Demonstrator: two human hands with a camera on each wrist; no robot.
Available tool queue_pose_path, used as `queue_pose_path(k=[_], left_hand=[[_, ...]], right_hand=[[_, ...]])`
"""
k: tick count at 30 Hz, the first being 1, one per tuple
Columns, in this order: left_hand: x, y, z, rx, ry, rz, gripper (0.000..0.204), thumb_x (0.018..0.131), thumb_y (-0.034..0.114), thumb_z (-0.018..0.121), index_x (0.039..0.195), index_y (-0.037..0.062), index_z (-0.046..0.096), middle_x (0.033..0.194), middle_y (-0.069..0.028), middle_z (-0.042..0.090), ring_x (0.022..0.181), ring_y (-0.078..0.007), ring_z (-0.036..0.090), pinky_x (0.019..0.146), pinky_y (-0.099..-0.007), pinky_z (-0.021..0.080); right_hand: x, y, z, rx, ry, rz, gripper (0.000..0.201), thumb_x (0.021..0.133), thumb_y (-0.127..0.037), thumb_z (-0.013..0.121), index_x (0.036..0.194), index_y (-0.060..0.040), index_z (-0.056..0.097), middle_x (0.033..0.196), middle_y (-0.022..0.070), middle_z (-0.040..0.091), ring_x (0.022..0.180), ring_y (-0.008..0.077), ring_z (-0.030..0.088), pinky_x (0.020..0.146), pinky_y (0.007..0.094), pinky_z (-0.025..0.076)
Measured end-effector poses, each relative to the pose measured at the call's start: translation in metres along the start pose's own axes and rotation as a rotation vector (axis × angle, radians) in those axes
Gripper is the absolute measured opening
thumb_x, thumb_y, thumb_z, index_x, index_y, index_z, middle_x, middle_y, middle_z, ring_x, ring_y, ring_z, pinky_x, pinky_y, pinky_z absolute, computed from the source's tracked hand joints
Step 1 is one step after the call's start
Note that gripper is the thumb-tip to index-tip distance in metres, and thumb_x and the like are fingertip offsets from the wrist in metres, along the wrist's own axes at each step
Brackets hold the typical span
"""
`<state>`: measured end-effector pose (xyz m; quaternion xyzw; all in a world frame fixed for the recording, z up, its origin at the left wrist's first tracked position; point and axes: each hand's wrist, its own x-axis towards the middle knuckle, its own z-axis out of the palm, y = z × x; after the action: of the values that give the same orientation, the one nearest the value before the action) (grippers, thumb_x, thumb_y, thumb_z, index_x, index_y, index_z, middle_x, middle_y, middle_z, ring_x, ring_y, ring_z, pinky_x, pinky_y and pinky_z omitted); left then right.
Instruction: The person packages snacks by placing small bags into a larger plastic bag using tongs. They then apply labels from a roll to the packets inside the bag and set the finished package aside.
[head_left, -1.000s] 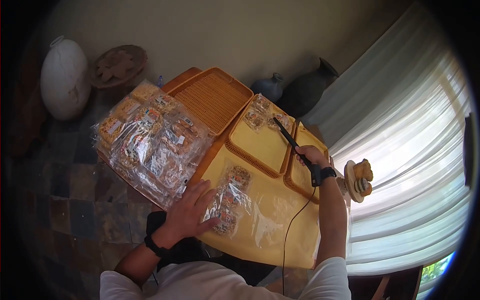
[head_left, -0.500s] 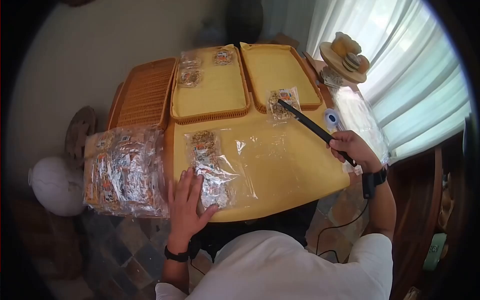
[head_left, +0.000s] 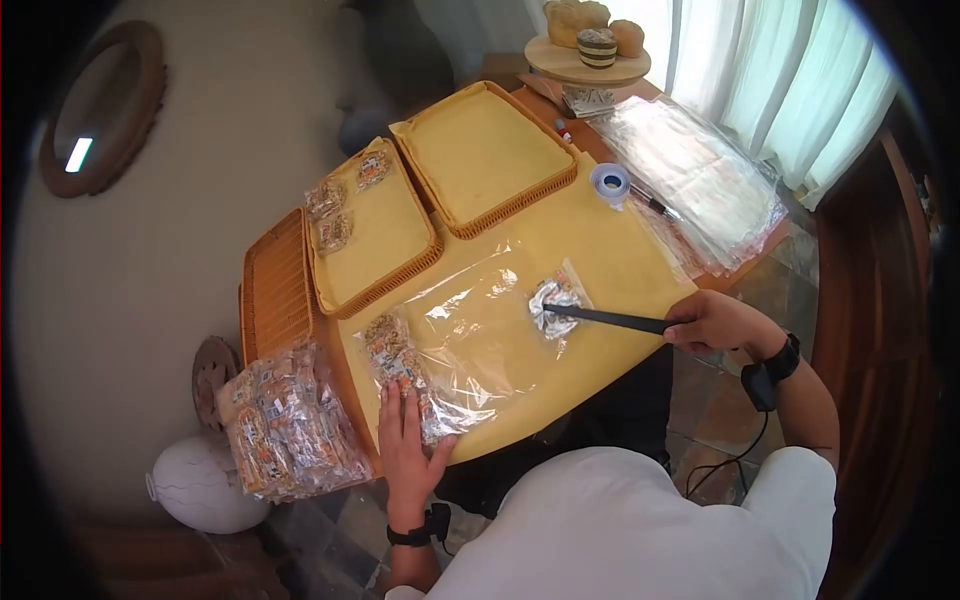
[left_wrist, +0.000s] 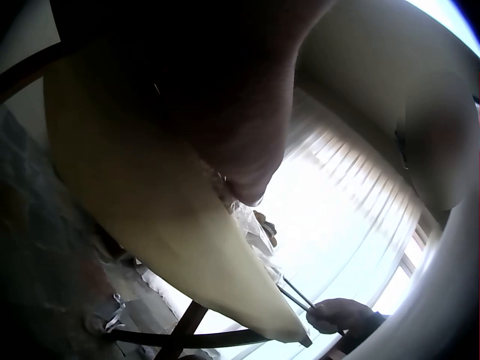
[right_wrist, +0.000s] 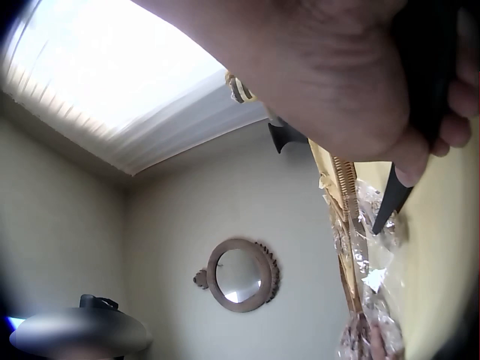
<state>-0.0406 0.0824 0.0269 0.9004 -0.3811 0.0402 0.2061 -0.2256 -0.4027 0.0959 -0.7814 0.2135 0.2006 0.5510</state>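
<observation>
In the head view, my right hand (head_left: 720, 325) grips black tongs (head_left: 615, 319), pointing left over the yellow cloth. At their tips is a small clear-wrapped packet of snack pieces (head_left: 562, 297), close over the right end of a large clear plastic bag (head_left: 465, 325). My left hand (head_left: 408, 450) rests with straight fingers on the near-left part of that bag, where a row of similar packets (head_left: 388, 343) shows through. The right wrist view has the tongs (right_wrist: 393, 201) slanting down from my fingers toward shiny wrapping.
Two cloth-lined wicker baskets (head_left: 515, 215) stand at the back, one with three packets (head_left: 334, 232). A bare wicker basket (head_left: 275, 285) and heaped packets (head_left: 290, 425) lie left. Right are a tape roll (head_left: 610, 182), plastic bags (head_left: 705, 190) and a bread stand (head_left: 585, 68).
My right hand has brought the tongs from over the middle basket toward the table's near right, with a packet at the tips. My left hand stays on the bag. The head view has turned.
</observation>
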Motion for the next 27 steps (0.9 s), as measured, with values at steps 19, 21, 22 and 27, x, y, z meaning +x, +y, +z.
queue_pose_path(k=[19, 21, 22, 27], left_hand=[[-0.001, -0.003, 0.002, -0.002, 0.019, -0.004, 0.088, 0.1, 0.055, 0.068, 0.165, 0.0013, 0.043, 0.174, -0.0259, 0.034, 0.16, -0.0477, 0.033, 0.129, -0.0562, 0.029], [-0.001, -0.003, 0.002, -0.004, 0.015, -0.003, 0.088, 0.1, 0.055, 0.068, 0.165, 0.0015, 0.043, 0.174, -0.0259, 0.034, 0.16, -0.0474, 0.033, 0.129, -0.0561, 0.029], [-0.001, -0.003, 0.002, -0.007, 0.018, -0.009, 0.088, 0.1, 0.055, 0.068, 0.165, 0.0015, 0.043, 0.174, -0.0259, 0.034, 0.16, -0.0474, 0.033, 0.129, -0.0561, 0.029], [-0.001, -0.005, 0.003, 0.0, 0.024, 0.006, 0.089, 0.1, 0.057, 0.067, 0.166, 0.0025, 0.042, 0.174, -0.0259, 0.034, 0.16, -0.0475, 0.034, 0.129, -0.0559, 0.029]], right_hand=[[0.019, -0.026, -0.014, -0.134, 0.025, -0.01, 0.027, 0.106, -0.024, 0.071, 0.093, -0.0004, 0.072, 0.07, -0.0011, 0.065, 0.06, 0.0078, 0.061, 0.057, 0.0281, 0.049], [0.02, -0.028, -0.016, -0.11, -0.067, -0.007, 0.027, 0.106, -0.025, 0.071, 0.093, -0.0005, 0.073, 0.07, -0.0013, 0.065, 0.061, 0.0077, 0.062, 0.058, 0.0283, 0.049], [0.021, -0.029, -0.017, -0.121, -0.138, 0.007, 0.027, 0.106, -0.025, 0.071, 0.094, -0.0006, 0.073, 0.071, -0.0014, 0.066, 0.061, 0.0077, 0.062, 0.058, 0.0282, 0.049], [0.025, -0.03, -0.017, -0.198, -0.217, 0.005, 0.027, 0.106, -0.026, 0.072, 0.096, -0.0011, 0.075, 0.071, -0.0015, 0.067, 0.061, 0.0079, 0.063, 0.058, 0.0279, 0.049]])
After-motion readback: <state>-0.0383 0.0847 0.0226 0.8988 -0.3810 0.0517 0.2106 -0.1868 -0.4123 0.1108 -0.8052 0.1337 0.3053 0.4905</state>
